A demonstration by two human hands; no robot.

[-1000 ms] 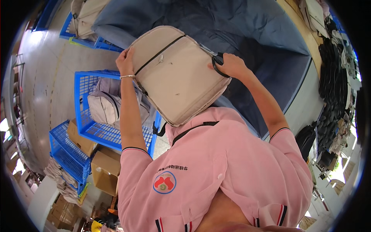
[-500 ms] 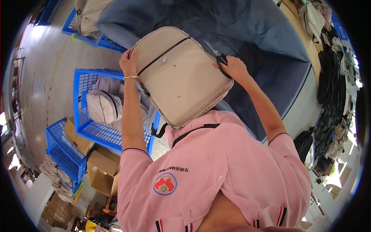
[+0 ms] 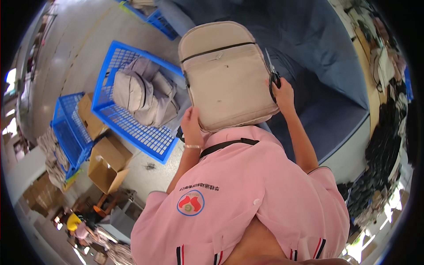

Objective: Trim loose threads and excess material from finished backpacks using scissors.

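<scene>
A beige backpack (image 3: 229,86) with a black zipper line across its upper part lies in front of my body, its rounded end pointing away from me. My left hand (image 3: 192,126) is closed on its lower left edge, near a black strap end. At the right edge of the bag, my right hand (image 3: 284,93) grips a pair of scissors (image 3: 274,84) by the black handles. The blades point away from me, beside the bag. Some fingers of that hand are hidden behind the handles, and I cannot tell whether they also pinch the fabric.
Left of the bag is a blue plastic crate (image 3: 100,95) holding beige backpacks (image 3: 134,90). Beyond it stand another blue crate (image 3: 70,128) and an open cardboard box (image 3: 106,165). A large dark blue fabric-lined bin (image 3: 327,108) spreads ahead and right. Dark goods (image 3: 384,137) are piled far right.
My left hand has moved from the bag's upper left edge down to its lower left edge. The backpack has turned more upright in view. The scissors remain in my right hand.
</scene>
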